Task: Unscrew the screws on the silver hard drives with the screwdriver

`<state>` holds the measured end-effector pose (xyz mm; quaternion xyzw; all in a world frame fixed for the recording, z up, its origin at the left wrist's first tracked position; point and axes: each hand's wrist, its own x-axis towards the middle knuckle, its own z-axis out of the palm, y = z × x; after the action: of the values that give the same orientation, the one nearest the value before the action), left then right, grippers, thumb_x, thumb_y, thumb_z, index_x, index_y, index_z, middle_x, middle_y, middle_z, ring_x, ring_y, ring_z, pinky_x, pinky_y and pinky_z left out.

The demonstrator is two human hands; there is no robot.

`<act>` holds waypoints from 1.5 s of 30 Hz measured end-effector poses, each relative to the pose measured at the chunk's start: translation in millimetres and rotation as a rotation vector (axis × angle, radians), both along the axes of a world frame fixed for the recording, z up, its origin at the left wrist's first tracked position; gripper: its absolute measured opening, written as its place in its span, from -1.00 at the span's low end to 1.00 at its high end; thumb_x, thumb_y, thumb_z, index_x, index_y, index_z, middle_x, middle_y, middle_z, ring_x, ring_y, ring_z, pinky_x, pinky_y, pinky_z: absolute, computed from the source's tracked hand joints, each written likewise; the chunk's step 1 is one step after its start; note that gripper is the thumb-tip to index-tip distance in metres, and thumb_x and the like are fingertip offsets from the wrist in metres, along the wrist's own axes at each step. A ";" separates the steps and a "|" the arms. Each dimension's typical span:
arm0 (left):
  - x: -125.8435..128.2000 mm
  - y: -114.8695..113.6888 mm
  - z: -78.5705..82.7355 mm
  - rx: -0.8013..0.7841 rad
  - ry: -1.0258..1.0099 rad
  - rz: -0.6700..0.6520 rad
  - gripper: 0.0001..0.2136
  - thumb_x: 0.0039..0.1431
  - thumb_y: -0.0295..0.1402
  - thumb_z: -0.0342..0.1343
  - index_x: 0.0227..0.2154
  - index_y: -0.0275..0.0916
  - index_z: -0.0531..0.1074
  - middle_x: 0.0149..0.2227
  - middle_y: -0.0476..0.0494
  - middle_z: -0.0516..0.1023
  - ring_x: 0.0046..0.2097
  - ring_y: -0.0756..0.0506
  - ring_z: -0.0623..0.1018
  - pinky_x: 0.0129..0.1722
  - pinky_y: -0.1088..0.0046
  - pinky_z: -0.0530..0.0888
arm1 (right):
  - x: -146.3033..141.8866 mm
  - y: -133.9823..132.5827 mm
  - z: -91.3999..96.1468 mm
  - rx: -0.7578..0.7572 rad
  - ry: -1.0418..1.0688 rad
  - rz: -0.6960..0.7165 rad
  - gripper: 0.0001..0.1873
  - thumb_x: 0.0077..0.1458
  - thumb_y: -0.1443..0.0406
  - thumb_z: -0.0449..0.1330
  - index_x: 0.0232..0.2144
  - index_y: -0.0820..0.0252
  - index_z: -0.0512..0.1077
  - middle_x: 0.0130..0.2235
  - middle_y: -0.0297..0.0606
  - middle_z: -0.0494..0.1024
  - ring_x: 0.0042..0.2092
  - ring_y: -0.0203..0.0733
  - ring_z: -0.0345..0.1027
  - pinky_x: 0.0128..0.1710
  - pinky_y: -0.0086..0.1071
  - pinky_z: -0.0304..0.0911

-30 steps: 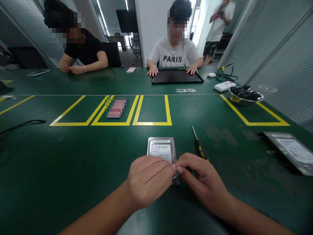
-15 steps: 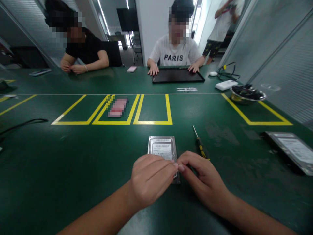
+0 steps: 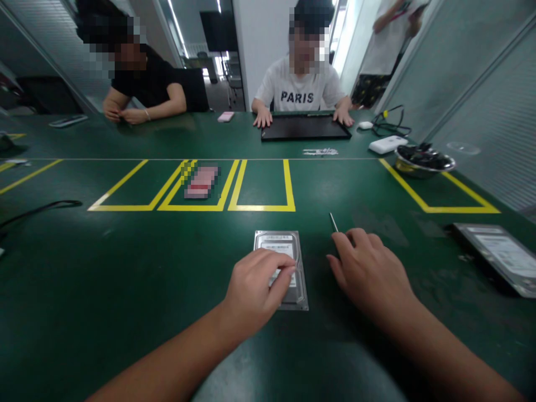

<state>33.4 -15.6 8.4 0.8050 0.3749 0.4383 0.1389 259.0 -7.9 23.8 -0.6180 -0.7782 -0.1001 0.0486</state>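
Note:
A metal hard drive (image 3: pixel 302 290) with a white label lies flat in front of me. Above it, my left hand (image 3: pixel 262 282) has thumb and forefinger pinched together. Whatever sits in that pinch, if anything, is too small to make out. To the right, my right hand (image 3: pixel 371 268) is over the screwdriver (image 3: pixel 334 222), palm down, with thumb and forefinger apart. Only the screwdriver's metal shaft shows; the hand hides its handle.
A larger hard drive (image 3: pixel 502 257) lies at the right. Further back stand a metal bowl (image 3: pixel 422 172) of dark pieces and a white box (image 3: pixel 388 145). Yellow tape (image 3: pixel 262 208) marks the green table. Across it, a person's hands rest on a black panel (image 3: pixel 305 128).
My right hand has left my left hand and moved right, over the screwdriver's handle. The left hand stays pinched over the hard drive. The screwdriver has not visibly moved.

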 end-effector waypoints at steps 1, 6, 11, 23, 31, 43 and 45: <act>0.0 1.8 0.2 -0.043 -0.003 0.006 -0.92 0.28 -0.46 0.09 -0.31 -0.27 0.48 -0.37 -0.06 0.57 -0.33 -0.04 0.54 -0.29 0.43 0.43 | 3.0 2.5 -0.2 -0.055 -0.053 -0.062 -0.73 0.19 0.20 0.16 -0.12 0.23 0.42 -0.16 0.11 0.44 -0.20 0.18 0.39 -0.41 -0.15 0.24; -2.6 10.7 1.6 -0.210 0.104 -0.021 -0.90 0.24 -0.45 0.09 -0.35 -0.25 0.49 -0.42 0.00 0.53 -0.38 -0.01 0.50 -0.36 0.48 0.37 | 6.8 6.0 0.5 -0.345 -0.087 -0.205 -0.66 0.31 0.18 0.01 0.06 0.18 0.28 -0.16 0.02 0.44 -0.23 0.10 0.49 -0.51 -0.29 0.16; -4.1 17.4 9.7 -0.290 0.260 -0.072 -0.91 0.26 -0.45 0.08 -0.34 -0.24 0.48 -0.38 -0.01 0.54 -0.33 -0.03 0.50 -0.31 0.45 0.37 | 2.7 2.9 2.9 -0.393 -0.108 -0.202 -0.65 0.32 0.26 -0.02 0.12 0.18 0.22 -0.22 -0.11 0.46 -0.29 0.02 0.53 -0.48 -0.30 0.21; 10.6 48.4 18.3 -0.287 0.487 -0.217 -0.91 0.25 -0.38 0.13 -0.32 -0.20 0.53 -0.27 -0.05 0.59 -0.18 -0.12 0.49 -0.12 0.31 0.38 | -0.9 5.0 8.2 -0.387 -0.176 -0.198 -0.68 0.31 0.25 -0.03 0.08 0.16 0.24 -0.18 -0.12 0.50 -0.21 0.05 0.54 -0.45 -0.30 0.25; 16.1 49.2 16.8 -0.258 0.569 -0.203 -0.87 0.19 -0.39 0.11 -0.36 -0.18 0.57 -0.31 -0.06 0.59 -0.20 -0.14 0.48 -0.16 0.30 0.41 | 0.0 3.9 4.7 -0.358 -0.200 -0.181 -0.67 0.31 0.26 -0.04 0.08 0.16 0.26 -0.20 -0.12 0.50 -0.23 0.05 0.54 -0.47 -0.29 0.21; 28.5 51.5 22.5 -0.336 0.627 -0.094 -0.87 0.04 -0.43 0.12 -0.48 -0.16 0.57 -0.41 -0.03 0.59 -0.30 -0.13 0.52 -0.30 0.34 0.40 | 1.9 4.1 2.4 -0.345 -0.206 -0.177 -0.66 0.31 0.26 -0.03 0.10 0.17 0.25 -0.20 -0.12 0.51 -0.24 0.03 0.54 -0.48 -0.31 0.20; 29.6 51.4 24.4 -0.358 0.633 -0.083 -0.87 0.03 -0.42 0.11 -0.49 -0.15 0.57 -0.41 -0.02 0.60 -0.32 -0.12 0.52 -0.31 0.35 0.39 | 2.0 4.2 1.9 -0.347 -0.211 -0.178 -0.65 0.31 0.26 -0.03 0.11 0.17 0.25 -0.19 -0.12 0.51 -0.23 0.01 0.54 -0.47 -0.33 0.20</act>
<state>63.0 35.8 32.7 0.8783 0.4371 0.0888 0.1720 261.0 -3.7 25.7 -0.6695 -0.7269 -0.0324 -0.1491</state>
